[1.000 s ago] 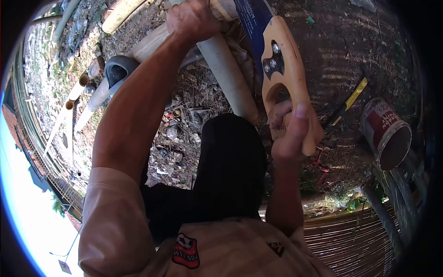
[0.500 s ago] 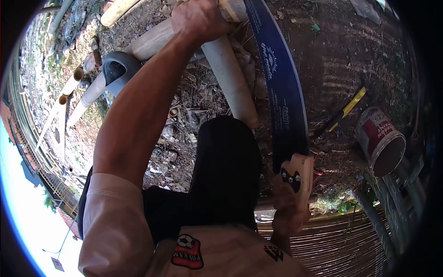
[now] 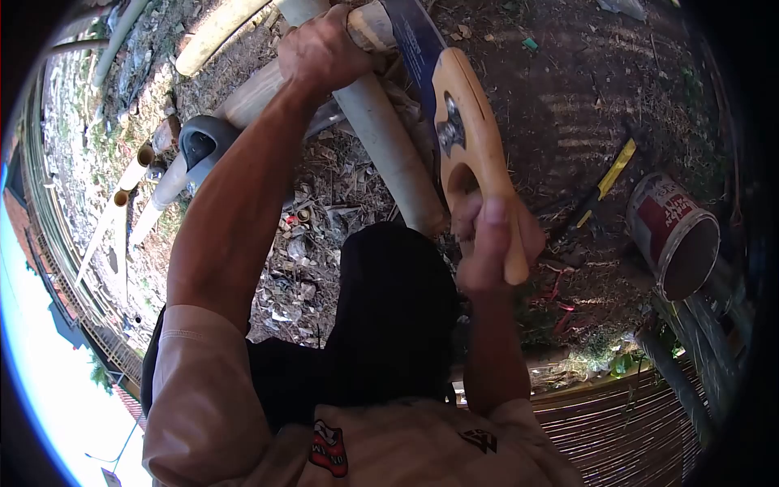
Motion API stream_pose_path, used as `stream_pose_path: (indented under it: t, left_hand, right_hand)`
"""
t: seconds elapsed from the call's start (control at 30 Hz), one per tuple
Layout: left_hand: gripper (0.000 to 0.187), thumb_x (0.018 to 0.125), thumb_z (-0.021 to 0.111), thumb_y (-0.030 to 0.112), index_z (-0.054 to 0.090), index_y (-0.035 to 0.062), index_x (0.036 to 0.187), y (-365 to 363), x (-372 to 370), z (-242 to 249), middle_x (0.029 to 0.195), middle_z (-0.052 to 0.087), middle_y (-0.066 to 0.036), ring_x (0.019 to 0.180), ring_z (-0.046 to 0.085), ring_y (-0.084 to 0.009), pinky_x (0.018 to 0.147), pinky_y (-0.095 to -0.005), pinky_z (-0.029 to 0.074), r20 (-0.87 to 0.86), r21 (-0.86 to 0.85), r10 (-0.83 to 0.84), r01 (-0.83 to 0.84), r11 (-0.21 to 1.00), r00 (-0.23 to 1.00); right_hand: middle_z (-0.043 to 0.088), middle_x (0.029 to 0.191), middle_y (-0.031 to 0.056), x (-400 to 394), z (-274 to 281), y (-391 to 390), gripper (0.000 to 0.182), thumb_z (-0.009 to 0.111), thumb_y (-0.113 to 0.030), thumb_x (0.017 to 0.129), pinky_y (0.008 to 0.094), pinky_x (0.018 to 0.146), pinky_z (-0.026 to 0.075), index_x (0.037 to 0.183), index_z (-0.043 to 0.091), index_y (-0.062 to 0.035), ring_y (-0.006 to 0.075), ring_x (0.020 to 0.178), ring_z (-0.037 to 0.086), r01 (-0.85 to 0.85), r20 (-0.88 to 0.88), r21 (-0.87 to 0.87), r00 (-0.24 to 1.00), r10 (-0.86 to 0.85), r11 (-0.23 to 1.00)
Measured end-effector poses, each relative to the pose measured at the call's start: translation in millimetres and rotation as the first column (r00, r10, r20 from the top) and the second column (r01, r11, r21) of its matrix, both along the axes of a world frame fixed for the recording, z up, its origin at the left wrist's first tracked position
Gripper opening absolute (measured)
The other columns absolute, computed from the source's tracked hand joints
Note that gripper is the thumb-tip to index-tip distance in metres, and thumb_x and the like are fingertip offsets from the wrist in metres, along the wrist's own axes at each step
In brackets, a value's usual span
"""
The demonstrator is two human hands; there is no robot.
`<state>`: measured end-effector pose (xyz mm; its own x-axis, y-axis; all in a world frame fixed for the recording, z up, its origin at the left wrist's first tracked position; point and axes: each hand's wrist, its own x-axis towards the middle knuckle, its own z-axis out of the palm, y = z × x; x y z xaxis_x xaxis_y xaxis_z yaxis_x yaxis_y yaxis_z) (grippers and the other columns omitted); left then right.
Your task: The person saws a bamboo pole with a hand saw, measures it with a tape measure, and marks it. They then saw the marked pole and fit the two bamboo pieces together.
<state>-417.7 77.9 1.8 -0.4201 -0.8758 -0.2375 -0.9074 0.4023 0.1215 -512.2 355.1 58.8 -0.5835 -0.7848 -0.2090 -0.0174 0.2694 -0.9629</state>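
Observation:
My right hand [image 3: 491, 243] is wrapped round the wooden handle of a handsaw [image 3: 479, 122]. The saw's blue blade runs up to the top edge of the view, beside the cut-off end of a bamboo pole [image 3: 372, 26]. Whether the teeth touch the pole I cannot make out. My left hand [image 3: 318, 55] grips that pole close to its end, fingers closed over the top. A second bamboo pole [image 3: 389, 150] slants beneath it, down towards my dark-clothed knee.
To the right, a paint-stained bucket [image 3: 677, 223] lies tipped beside a yellow and black long tool [image 3: 615, 170]. A grey plastic container with an opening [image 3: 213, 146] stands at the left. More poles [image 3: 219, 36] lie at upper left, amid ground litter.
My right hand has pushed the saw forward and up, away from my body, so less of the blade shows. My left hand keeps its grip on the pole.

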Motion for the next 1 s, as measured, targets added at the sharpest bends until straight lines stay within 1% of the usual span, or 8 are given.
stream_pose_path:
  t: [0.2,0.27,0.4,0.57,0.6,0.73,0.9,1.0]
  left_hand:
    - [0.078,0.066,0.089,0.054,0.067,0.0138,0.13,1,-1,-3,0.111,0.076,-0.016,0.105,0.074,-0.0336,0.095,-0.047,0.055,0.062,-0.112,-0.049,0.055,0.992,0.997]
    - [0.077,0.066,0.089,0.053,0.067,0.0136,0.129,3,3,-10,0.111,0.076,-0.017,0.105,0.074,-0.0333,0.094,-0.047,0.056,0.046,-0.064,-0.039,0.042,0.997,0.998]
    - [0.073,0.066,0.091,0.046,0.068,0.0125,0.126,-1,0,-2,0.111,0.076,-0.017,0.106,0.073,-0.0342,0.095,-0.048,0.056,0.026,-0.017,0.024,-0.024,1.0,0.999]
    - [0.073,0.067,0.089,0.045,0.067,0.0126,0.129,1,-1,-4,0.113,0.076,-0.018,0.109,0.072,-0.0366,0.097,-0.0479,0.055,-0.004,-0.02,0.032,-0.033,0.999,0.999]
    - [0.083,0.065,0.086,0.06,0.066,0.023,0.137,1,0,-5,0.111,0.077,-0.017,0.106,0.075,-0.0342,0.093,-0.0466,0.058,0.102,-0.056,-0.046,0.052,0.997,0.994]
    - [0.084,0.063,0.088,0.059,0.066,0.0236,0.136,-7,10,-20,0.113,0.077,-0.017,0.109,0.073,-0.0361,0.096,-0.0469,0.057,0.065,-0.148,-0.048,0.057,0.987,0.997]
    - [0.083,0.064,0.088,0.059,0.067,0.0237,0.135,-9,15,-27,0.113,0.077,-0.017,0.11,0.073,-0.0359,0.097,-0.0473,0.056,0.055,-0.107,-0.061,0.067,0.992,0.997]
    - [0.08,0.064,0.087,0.06,0.068,0.0236,0.133,-6,9,-25,0.113,0.077,-0.016,0.11,0.073,-0.0355,0.097,-0.0467,0.056,0.041,-0.111,-0.076,0.08,0.991,0.996]
  right_hand:
    - [0.062,0.063,0.0101,24,22,108,0.059,0.057,-0.046,0.105,0.0323,0.049,0.046,0.084,0.063,0.0091,0.02,0.05,0.058,0.185,0.112,-0.045,0.977,-0.179,0.982]
    - [0.062,0.063,0.0096,26,-2,97,0.049,0.059,-0.038,0.103,0.0317,0.049,0.045,0.085,0.064,0.0077,0.021,0.05,0.059,0.151,0.111,-0.191,0.985,-0.132,0.97]
    - [0.06,0.062,0.0109,-2,-14,2,0.04,0.062,-0.032,0.1,0.0316,0.048,0.044,0.084,0.065,0.0042,0.0222,0.049,0.058,0.005,0.054,-0.074,0.999,-0.001,0.997]
    - [0.059,0.063,0.0104,41,0,116,0.036,0.059,-0.028,0.099,0.0322,0.048,0.043,0.082,0.064,0.0041,0.0214,0.051,0.059,0.214,-0.158,-0.11,0.96,-0.229,0.971]
    - [0.059,0.063,0.01,34,-3,109,0.035,0.058,-0.027,0.099,0.0323,0.048,0.043,0.082,0.064,0.0043,0.021,0.051,0.059,0.134,-0.047,-0.18,0.988,-0.145,0.974]
    - [0.059,0.063,0.0084,1,-15,9,0.039,0.056,-0.032,0.1,0.0324,0.052,0.045,0.08,0.061,0.0012,0.019,0.052,0.057,-0.032,-0.094,-0.175,0.995,0.016,0.984]
    - [0.058,0.061,0.0066,39,-12,138,0.04,0.061,-0.03,0.099,0.0299,0.05,0.045,0.087,0.066,0.0077,0.0158,0.052,0.058,0.179,0.132,-0.197,0.979,-0.154,0.964]
    - [0.059,0.062,0.0075,19,-23,49,0.044,0.06,-0.033,0.099,0.0295,0.05,0.045,0.084,0.066,0.0079,0.0155,0.053,0.058,0.132,0.094,-0.199,0.989,-0.115,0.971]
